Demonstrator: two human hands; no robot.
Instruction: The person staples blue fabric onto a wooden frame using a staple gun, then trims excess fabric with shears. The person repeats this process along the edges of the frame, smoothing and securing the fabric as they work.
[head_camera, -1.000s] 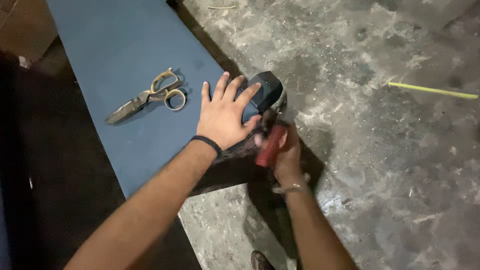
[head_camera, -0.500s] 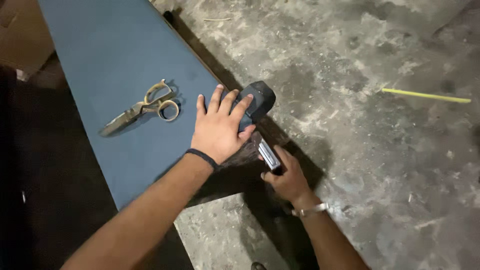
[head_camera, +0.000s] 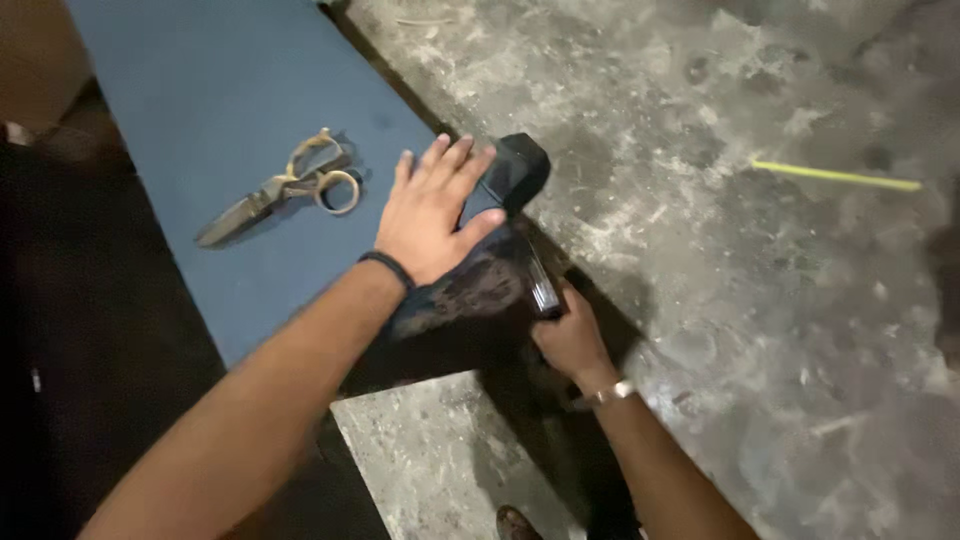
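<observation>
My left hand (head_camera: 430, 215) lies flat with fingers spread on the edge of a long blue covered panel (head_camera: 230, 90), pressing on dark fabric (head_camera: 470, 290) that wraps over that edge. A dark folded corner (head_camera: 520, 165) sticks up just past my fingertips. Below the edge, my right hand (head_camera: 570, 340) is closed around a small metal stapler-like tool (head_camera: 543, 290), its nose against the dark fabric. Most of the tool is hidden by my fingers and the shadow.
A pair of metal scissors (head_camera: 285, 190) lies on the blue panel left of my left hand. The panel rests over a rough grey concrete floor (head_camera: 750, 330). A thin yellow stick (head_camera: 835, 176) lies on the floor at the right. A shoe tip (head_camera: 515, 522) shows at the bottom.
My right hand has slid along the panel edge toward me with the tool; the tool's red handle no longer shows. My left hand stays pressed on the edge.
</observation>
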